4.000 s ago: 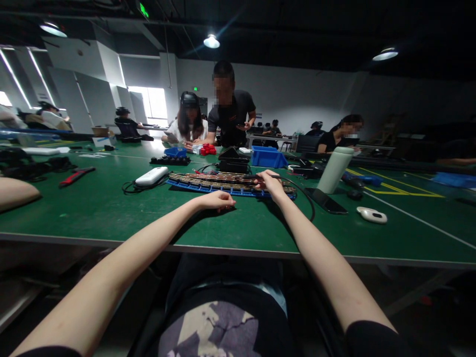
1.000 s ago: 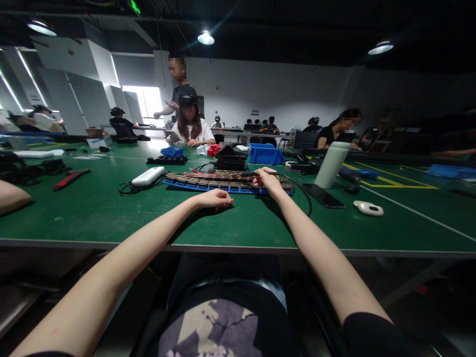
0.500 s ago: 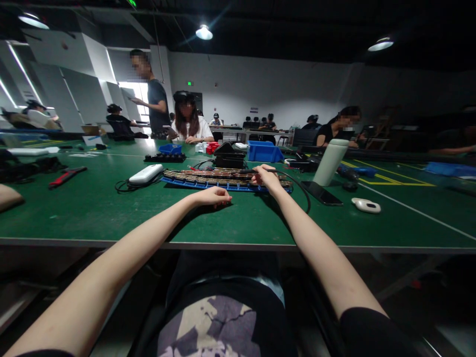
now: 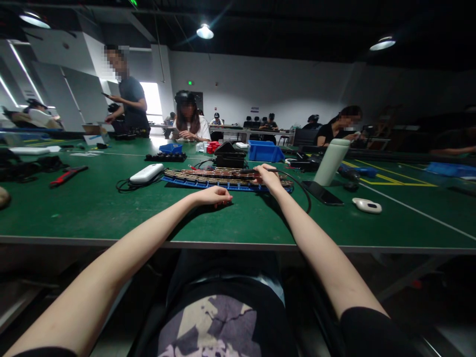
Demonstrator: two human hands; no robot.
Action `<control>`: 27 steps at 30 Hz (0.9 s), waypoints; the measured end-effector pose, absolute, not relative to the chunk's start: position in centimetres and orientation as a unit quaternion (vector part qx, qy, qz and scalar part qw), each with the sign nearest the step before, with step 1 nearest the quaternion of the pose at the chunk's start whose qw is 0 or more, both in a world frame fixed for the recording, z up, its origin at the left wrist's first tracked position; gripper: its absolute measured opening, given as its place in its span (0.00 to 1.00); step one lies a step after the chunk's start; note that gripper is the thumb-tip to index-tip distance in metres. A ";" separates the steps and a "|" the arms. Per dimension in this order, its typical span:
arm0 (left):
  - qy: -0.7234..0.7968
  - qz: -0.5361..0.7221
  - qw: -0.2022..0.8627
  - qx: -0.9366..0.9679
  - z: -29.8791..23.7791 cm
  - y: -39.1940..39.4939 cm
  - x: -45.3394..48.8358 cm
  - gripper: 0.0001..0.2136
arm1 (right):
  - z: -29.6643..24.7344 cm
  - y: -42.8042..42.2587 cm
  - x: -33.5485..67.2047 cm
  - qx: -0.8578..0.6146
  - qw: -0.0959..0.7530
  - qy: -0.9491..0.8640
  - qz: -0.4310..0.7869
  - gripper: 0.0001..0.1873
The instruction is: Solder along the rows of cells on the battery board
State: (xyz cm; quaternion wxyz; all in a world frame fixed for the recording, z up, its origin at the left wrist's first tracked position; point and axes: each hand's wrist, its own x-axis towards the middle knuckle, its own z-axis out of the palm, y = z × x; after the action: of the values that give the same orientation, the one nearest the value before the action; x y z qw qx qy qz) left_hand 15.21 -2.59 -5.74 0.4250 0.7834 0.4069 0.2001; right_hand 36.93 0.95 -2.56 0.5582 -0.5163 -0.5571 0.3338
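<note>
A long blue plastic frame (image 4: 228,187) lies across the green table in front of me, lined with rows of copper-coloured strips or wires (image 4: 201,174). My right hand (image 4: 268,178) is over its right part. Its fingers are closed around what looks like a black soldering iron (image 4: 245,171), pointing left along the rows. From this hand a black cable (image 4: 308,193) loops right and down to the table. My left hand (image 4: 215,197) rests on the table just before the frame, fingers curled together; whether they hold anything is hidden.
Left of the frame are a white power bank (image 4: 146,173) with a black cable and red-handled pliers (image 4: 68,176). To the right stand a green bottle (image 4: 332,162), a phone (image 4: 323,193) and a white case (image 4: 367,205). Behind are a black device (image 4: 229,156) and a blue bin (image 4: 265,151). Co-workers sit beyond.
Both my hands stay almost where they were, as does the frame. In the background, the standing person has moved left. At the far left edge, another person's arm has drawn back mostly out of view.
</note>
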 end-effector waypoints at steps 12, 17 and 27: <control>0.406 0.198 0.423 0.786 -5.8 -2.5 15.2 0.23 | -2.8 1.3 37.2 -0.518 0.553 -0.565 0.325 0.06; 0.410 0.196 0.424 0.784 -5.8 -2.6 15.2 0.23 | -2.6 1.0 37.1 -0.511 0.557 -0.561 0.337 0.05; 0.406 0.198 0.426 0.784 -5.7 -2.7 15.2 0.23 | -1.6 0.7 37.3 -0.477 0.615 -0.530 0.337 0.04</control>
State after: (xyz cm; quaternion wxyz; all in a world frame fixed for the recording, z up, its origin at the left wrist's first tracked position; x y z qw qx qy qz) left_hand 15.20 -2.74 -5.70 0.4260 0.7842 0.4055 0.1979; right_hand 37.35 0.74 -1.62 0.6148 -0.4765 -0.5304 0.3371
